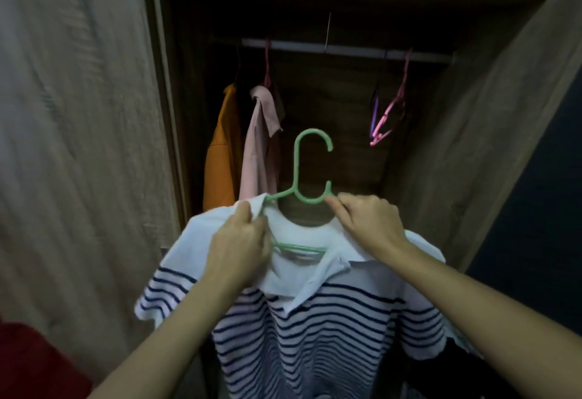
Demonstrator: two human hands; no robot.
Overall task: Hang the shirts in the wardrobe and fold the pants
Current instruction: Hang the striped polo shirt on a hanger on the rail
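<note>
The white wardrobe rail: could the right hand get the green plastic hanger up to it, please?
Probably yes: the white wardrobe rail is bare between the hung pink shirt and the empty pink hangers; nothing blocks it.

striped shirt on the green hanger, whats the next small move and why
Probably lift the green hanger and set its hook on the rail, in the gap between the pink shirt and the empty pink hangers. The striped shirt already sits on the hanger, the left hand grips its collar, the right hand pinches the hanger's neck, and the hook is free below the rail.
</note>
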